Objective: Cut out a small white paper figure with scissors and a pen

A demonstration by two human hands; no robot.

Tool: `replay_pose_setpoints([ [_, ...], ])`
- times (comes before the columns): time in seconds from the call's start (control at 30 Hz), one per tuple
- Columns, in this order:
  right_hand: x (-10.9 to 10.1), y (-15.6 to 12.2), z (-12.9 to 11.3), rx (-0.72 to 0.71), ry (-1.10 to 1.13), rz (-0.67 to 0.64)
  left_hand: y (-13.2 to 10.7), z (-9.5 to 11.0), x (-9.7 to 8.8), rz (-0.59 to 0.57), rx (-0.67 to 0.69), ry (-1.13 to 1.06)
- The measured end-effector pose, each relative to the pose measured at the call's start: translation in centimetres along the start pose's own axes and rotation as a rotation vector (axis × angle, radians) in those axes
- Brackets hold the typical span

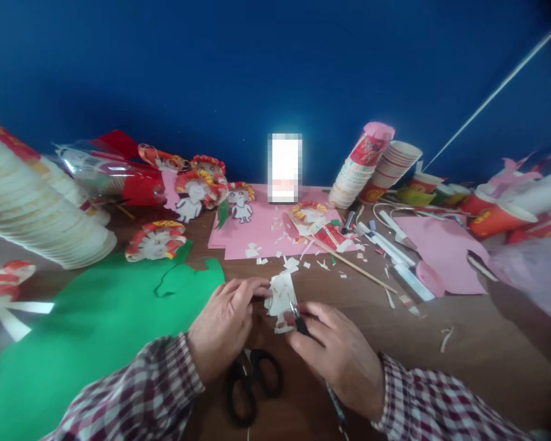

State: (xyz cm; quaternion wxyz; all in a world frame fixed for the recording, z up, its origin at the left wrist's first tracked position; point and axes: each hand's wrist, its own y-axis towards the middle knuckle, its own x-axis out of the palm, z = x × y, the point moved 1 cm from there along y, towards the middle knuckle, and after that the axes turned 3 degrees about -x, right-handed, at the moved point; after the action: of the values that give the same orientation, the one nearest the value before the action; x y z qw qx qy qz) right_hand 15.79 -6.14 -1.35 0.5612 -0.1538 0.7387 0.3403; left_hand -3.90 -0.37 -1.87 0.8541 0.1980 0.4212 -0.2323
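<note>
A small white paper cutout (281, 295) lies on the brown table (395, 367) in front of the body, between the two hands. Its left edge is met by the fingertips of the left hand (227, 315), whose fingers are curled; whether the paper is pinched or only steadied cannot be told. In the right hand (337, 349) a dark pen-like tool (302, 323) is gripped between thumb and fingers, with its silver tip at the cutout's right side. The cutout is judged to be very light, thin and limp, easily creased or torn at its narrow lower part, and apt to slide if it is not pressed down. It would best be held flat by the fingertips on its broad middle, or lifted by that part rather than by the narrow end. Just below the left hand, black-handled scissors (253, 375) lie on the table, so little free space is left there. On the left, the table is covered by a green sheet (96, 318); beyond the cutout, paper scraps (307, 264) are strewn before pink sheets (239, 242), and a thin stick (358, 267) is laid slantwise. The widest room is found to the right of the right hand, where only a curled paper strip (446, 339) is seen.
</note>
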Motion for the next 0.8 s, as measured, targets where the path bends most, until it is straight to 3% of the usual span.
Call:
replay_pose_setpoints([
  [0.5,-0.15,0.05,-0.1,0.012,-0.003,0.0,0.3,-0.05,-0.04,-0.047,0.02,0.067],
  [0.8,0.06,-0.1,0.01,0.012,0.003,-0.005,0.18,-0.65,0.02,-0.009,0.157,0.021],
])
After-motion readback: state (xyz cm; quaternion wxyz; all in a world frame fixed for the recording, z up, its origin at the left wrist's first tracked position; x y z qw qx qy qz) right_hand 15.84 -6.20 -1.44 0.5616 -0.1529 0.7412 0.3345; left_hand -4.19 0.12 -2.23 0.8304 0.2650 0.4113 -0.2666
